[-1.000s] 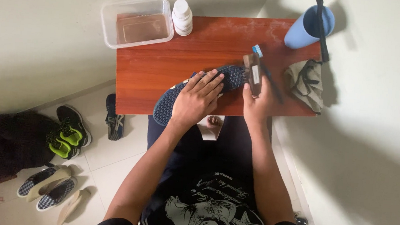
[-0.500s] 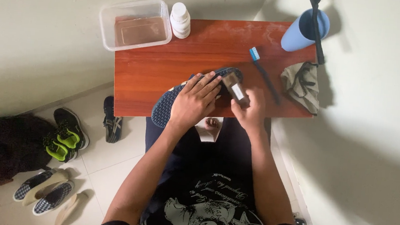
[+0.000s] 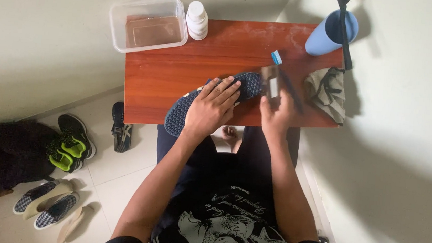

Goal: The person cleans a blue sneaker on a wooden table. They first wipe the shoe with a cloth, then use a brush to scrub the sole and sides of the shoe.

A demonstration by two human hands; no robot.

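A dark blue shoe (image 3: 247, 84) lies sole-up across the front of a small red-brown table (image 3: 178, 77). My left hand (image 3: 211, 108) presses flat on the middle of its sole. My right hand (image 3: 277, 112) grips a brush (image 3: 271, 82) with a pale block, held at the shoe's right end. A toothbrush (image 3: 277, 58) with a blue head lies just behind my right hand.
On the table stand a clear plastic tub of brownish water (image 3: 149, 24), a white bottle (image 3: 196, 20), a light blue cup (image 3: 331, 33) with a long dark brush in it, and a crumpled cloth (image 3: 327, 91). Several shoes (image 3: 73, 143) lie on the tiled floor at left.
My right hand has moved the brush from over the shoe's sole out to its right end. My left hand keeps holding the shoe down.
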